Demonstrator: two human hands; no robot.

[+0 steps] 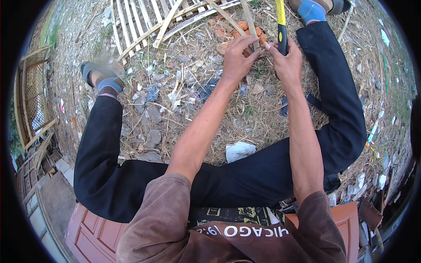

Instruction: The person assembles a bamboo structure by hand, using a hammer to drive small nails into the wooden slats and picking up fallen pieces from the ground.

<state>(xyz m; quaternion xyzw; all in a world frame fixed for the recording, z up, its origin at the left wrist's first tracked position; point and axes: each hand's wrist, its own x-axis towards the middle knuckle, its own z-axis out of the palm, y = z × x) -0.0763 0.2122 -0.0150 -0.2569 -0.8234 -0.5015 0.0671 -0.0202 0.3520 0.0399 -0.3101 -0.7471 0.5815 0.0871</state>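
Observation:
My left hand [239, 59] is closed around the near end of a light bamboo slat [248, 19], thumb and fingertips pinching it. My right hand [288, 63] is closed on the black grip of a yellow-and-black tool handle [281, 22]. The handle points away from me and its far end lies outside the picture, so the tool's head is hidden. The right thumb and fingertip reach toward the slat's end, close to the left fingertips; whether they pinch something small I cannot tell. Broken orange bricks [222, 33] lie beneath and beside the slat.
A bamboo slat lattice [144, 22] lies on the ground at the far left. Dry grass, stones and plastic scraps cover the ground between my spread legs [98, 144]. A white piece [240, 151] lies near my thigh. Wooden frames [33, 96] stand at the left edge.

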